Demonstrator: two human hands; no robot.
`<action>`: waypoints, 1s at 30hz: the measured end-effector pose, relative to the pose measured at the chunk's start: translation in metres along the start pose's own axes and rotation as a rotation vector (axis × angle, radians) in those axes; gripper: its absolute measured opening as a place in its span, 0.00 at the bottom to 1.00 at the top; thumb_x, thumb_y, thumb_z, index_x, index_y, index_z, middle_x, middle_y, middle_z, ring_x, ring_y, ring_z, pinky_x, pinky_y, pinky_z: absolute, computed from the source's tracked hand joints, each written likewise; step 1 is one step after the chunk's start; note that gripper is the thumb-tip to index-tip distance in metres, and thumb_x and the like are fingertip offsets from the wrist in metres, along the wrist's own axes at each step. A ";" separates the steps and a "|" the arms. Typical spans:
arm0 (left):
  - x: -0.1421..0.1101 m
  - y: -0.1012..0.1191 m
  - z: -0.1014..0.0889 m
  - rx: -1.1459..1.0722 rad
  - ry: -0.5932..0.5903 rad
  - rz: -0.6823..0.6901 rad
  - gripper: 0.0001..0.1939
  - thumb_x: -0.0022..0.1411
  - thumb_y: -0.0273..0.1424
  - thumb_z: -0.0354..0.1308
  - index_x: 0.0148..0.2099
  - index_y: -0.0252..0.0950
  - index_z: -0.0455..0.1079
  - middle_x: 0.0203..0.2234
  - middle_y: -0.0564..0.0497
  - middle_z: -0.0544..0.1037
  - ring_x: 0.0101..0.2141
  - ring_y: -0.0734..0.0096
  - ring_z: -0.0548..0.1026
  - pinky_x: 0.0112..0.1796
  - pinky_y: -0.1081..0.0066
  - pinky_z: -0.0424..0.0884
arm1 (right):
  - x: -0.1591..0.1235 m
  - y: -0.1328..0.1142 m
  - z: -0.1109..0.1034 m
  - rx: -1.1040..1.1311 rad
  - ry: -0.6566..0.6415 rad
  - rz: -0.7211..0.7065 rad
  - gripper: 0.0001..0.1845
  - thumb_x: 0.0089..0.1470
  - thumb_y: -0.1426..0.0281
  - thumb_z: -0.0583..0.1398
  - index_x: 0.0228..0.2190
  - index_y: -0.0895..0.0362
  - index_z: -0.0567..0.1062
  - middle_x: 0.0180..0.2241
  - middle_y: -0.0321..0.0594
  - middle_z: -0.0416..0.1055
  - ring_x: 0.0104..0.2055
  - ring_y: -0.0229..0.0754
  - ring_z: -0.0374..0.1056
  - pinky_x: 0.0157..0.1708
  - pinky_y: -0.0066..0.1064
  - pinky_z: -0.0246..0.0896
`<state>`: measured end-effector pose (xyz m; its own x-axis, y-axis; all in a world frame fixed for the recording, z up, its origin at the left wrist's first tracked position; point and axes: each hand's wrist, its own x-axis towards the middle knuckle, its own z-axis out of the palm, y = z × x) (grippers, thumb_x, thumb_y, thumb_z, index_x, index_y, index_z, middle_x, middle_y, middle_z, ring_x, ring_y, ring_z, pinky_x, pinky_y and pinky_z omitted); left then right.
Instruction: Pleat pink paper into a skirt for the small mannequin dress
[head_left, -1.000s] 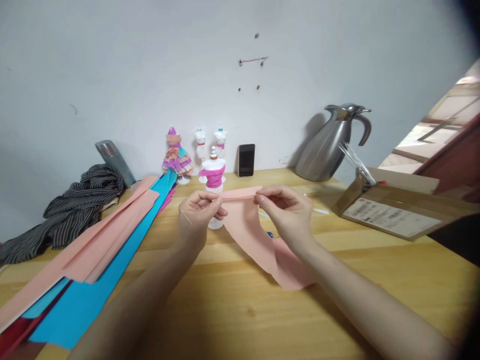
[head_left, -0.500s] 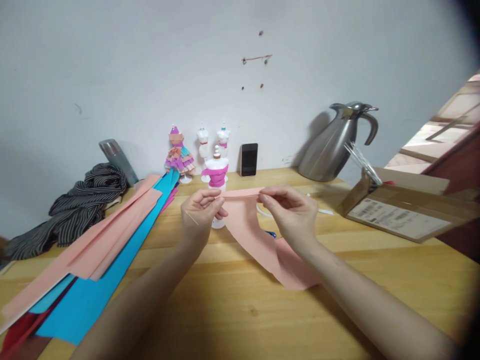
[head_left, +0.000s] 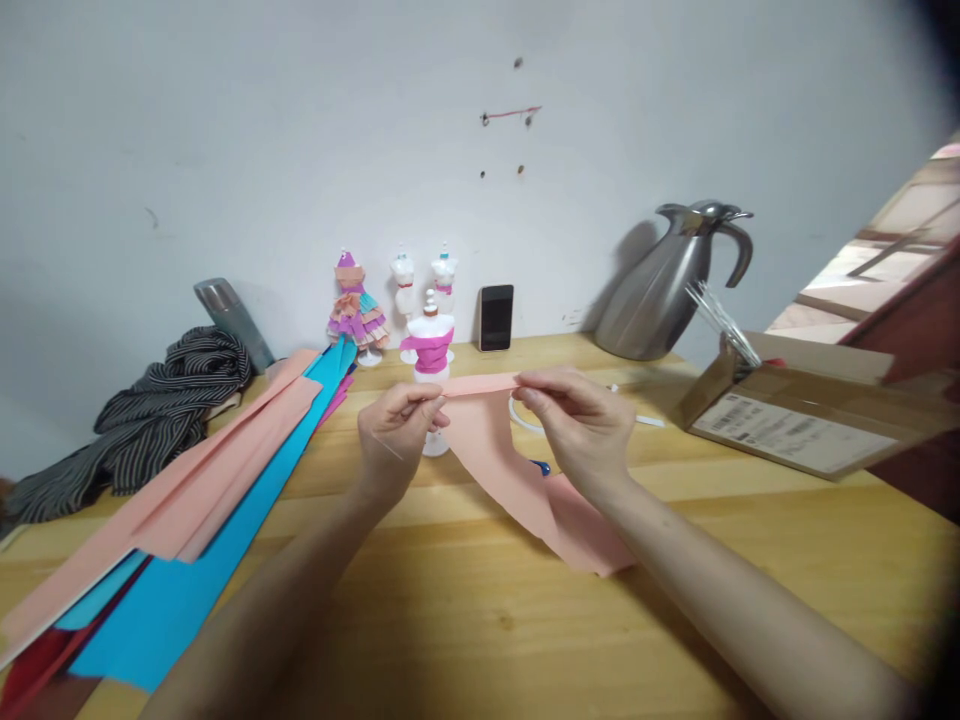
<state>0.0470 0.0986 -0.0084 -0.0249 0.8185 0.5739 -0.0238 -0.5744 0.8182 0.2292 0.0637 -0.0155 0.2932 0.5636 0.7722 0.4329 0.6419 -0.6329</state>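
A long strip of pink crepe paper [head_left: 495, 440] is stretched between my two hands, its top edge folded over into a narrow band. My left hand [head_left: 397, 430] pinches the band's left end. The right end is pinched between thumb and fingers of my right hand [head_left: 581, 420]. From the band the strip hangs and curves down to the right, its lower end lying by my right forearm. Just behind my left hand stands a small white mannequin [head_left: 431, 340] wrapped with magenta paper. Part of its stand is hidden by my fingers.
Pink and blue paper sheets [head_left: 217, 520] lie at left beside a striped cloth [head_left: 180, 400] and a flask [head_left: 232, 320]. A dressed mannequin [head_left: 356, 310], a phone [head_left: 496, 318], a steel jug [head_left: 660, 290] and a cardboard box [head_left: 795, 420] stand behind. A white ring [head_left: 523, 418] lies behind the strip.
Both hands keep their pinch on the pink paper. The folded band tilts slightly more, and the strip's lower end has shifted a little up and left. The camera view has moved slightly.
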 end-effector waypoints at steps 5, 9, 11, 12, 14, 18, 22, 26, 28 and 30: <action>-0.002 -0.002 -0.001 0.044 -0.007 0.018 0.01 0.54 0.27 0.62 0.32 0.36 0.75 0.16 0.55 0.77 0.20 0.74 0.76 0.24 0.76 0.73 | 0.000 0.002 -0.001 -0.089 -0.007 -0.083 0.05 0.54 0.73 0.62 0.31 0.52 0.79 0.31 0.37 0.77 0.33 0.42 0.72 0.33 0.36 0.66; -0.002 -0.002 0.001 0.022 -0.008 -0.027 0.01 0.54 0.27 0.62 0.31 0.35 0.74 0.16 0.55 0.77 0.19 0.74 0.76 0.24 0.76 0.73 | -0.002 0.006 0.000 -0.122 -0.001 -0.042 0.04 0.55 0.70 0.61 0.31 0.53 0.78 0.32 0.38 0.78 0.34 0.43 0.74 0.35 0.37 0.68; -0.002 -0.002 0.003 -0.014 -0.009 -0.071 0.02 0.53 0.28 0.63 0.32 0.35 0.74 0.16 0.54 0.77 0.19 0.73 0.76 0.23 0.76 0.73 | -0.003 0.009 0.001 -0.099 0.003 0.014 0.04 0.54 0.68 0.61 0.31 0.53 0.78 0.32 0.39 0.78 0.34 0.43 0.74 0.35 0.37 0.69; -0.002 -0.002 0.003 -0.034 -0.007 -0.093 0.03 0.53 0.28 0.63 0.32 0.34 0.73 0.16 0.54 0.77 0.19 0.73 0.76 0.23 0.76 0.73 | -0.004 0.010 0.002 -0.081 0.005 0.043 0.04 0.54 0.68 0.62 0.32 0.54 0.78 0.32 0.39 0.78 0.33 0.43 0.74 0.35 0.36 0.69; -0.001 -0.002 0.004 -0.065 -0.003 -0.131 0.04 0.53 0.28 0.63 0.32 0.34 0.73 0.16 0.54 0.77 0.19 0.73 0.76 0.23 0.75 0.72 | -0.004 0.011 0.003 -0.041 0.006 0.093 0.04 0.53 0.67 0.62 0.31 0.54 0.77 0.31 0.39 0.78 0.33 0.42 0.74 0.35 0.36 0.69; 0.001 0.000 0.004 -0.100 0.012 -0.180 0.05 0.50 0.29 0.65 0.29 0.33 0.73 0.15 0.53 0.77 0.18 0.72 0.76 0.22 0.75 0.73 | -0.001 0.010 0.004 0.042 0.001 0.157 0.04 0.51 0.68 0.63 0.30 0.55 0.77 0.31 0.39 0.77 0.34 0.42 0.73 0.36 0.36 0.69; 0.003 0.004 0.005 -0.158 0.009 -0.225 0.06 0.46 0.29 0.66 0.27 0.33 0.73 0.15 0.53 0.77 0.18 0.71 0.76 0.21 0.74 0.72 | 0.001 0.005 0.002 0.053 -0.008 0.154 0.02 0.50 0.70 0.63 0.28 0.55 0.77 0.29 0.38 0.76 0.33 0.41 0.71 0.34 0.34 0.67; 0.003 0.009 0.006 -0.170 0.004 -0.249 0.06 0.46 0.29 0.66 0.27 0.33 0.72 0.14 0.53 0.76 0.17 0.72 0.75 0.20 0.75 0.71 | 0.001 0.001 0.002 0.062 -0.008 0.134 0.02 0.49 0.73 0.63 0.26 0.55 0.76 0.27 0.37 0.75 0.31 0.40 0.70 0.33 0.33 0.66; 0.003 0.010 0.006 -0.165 0.002 -0.255 0.07 0.46 0.29 0.66 0.27 0.33 0.72 0.14 0.53 0.76 0.16 0.72 0.75 0.20 0.75 0.71 | 0.001 -0.001 0.002 0.060 0.000 0.136 0.02 0.49 0.73 0.63 0.26 0.55 0.76 0.27 0.37 0.75 0.31 0.40 0.70 0.32 0.33 0.66; 0.003 0.010 0.006 -0.161 0.000 -0.257 0.07 0.46 0.30 0.66 0.27 0.33 0.72 0.14 0.52 0.76 0.16 0.72 0.75 0.20 0.74 0.71 | 0.001 -0.001 0.002 0.056 0.007 0.142 0.02 0.48 0.73 0.63 0.26 0.55 0.76 0.27 0.37 0.75 0.31 0.40 0.70 0.32 0.32 0.66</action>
<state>0.0531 0.0948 0.0017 0.0025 0.9371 0.3491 -0.1873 -0.3425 0.9206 0.2273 0.0649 -0.0145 0.3544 0.6475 0.6747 0.3383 0.5839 -0.7380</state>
